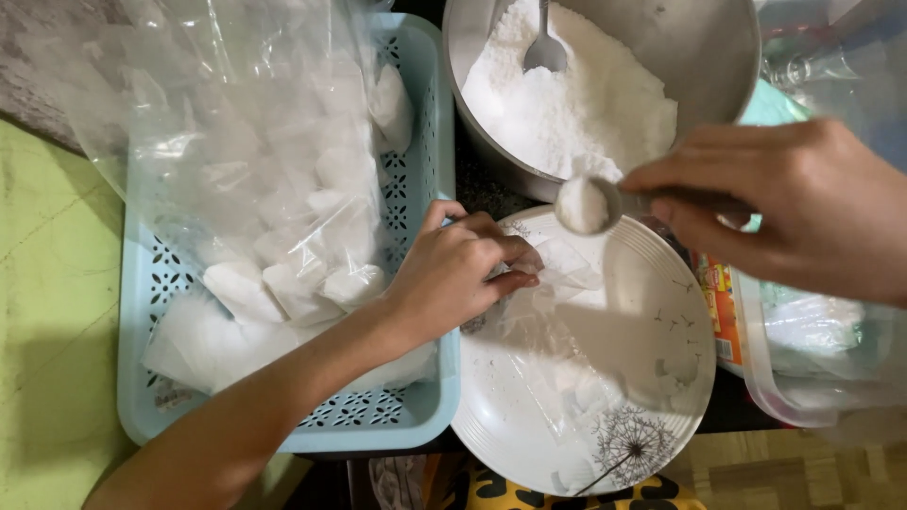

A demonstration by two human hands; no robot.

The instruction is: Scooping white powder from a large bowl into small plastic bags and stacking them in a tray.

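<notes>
My left hand [460, 273] pinches the mouth of a small clear plastic bag [557, 340] that lies over a white plate [661, 312] with a dandelion print. My right hand [784, 203] holds a metal spoon [586, 203] heaped with white powder, just above the bag's mouth. Behind it stands a large steel bowl [699, 47] full of the same white powder [567, 94], with a second spoon [545, 42] stuck in it.
A light blue perforated basket [416, 416] at left holds a big clear bag with several filled white packets [283, 236]. A clear plastic container [812, 368] and a colourful package [723, 307] sit at right. Green cloth [47, 312] covers the left side.
</notes>
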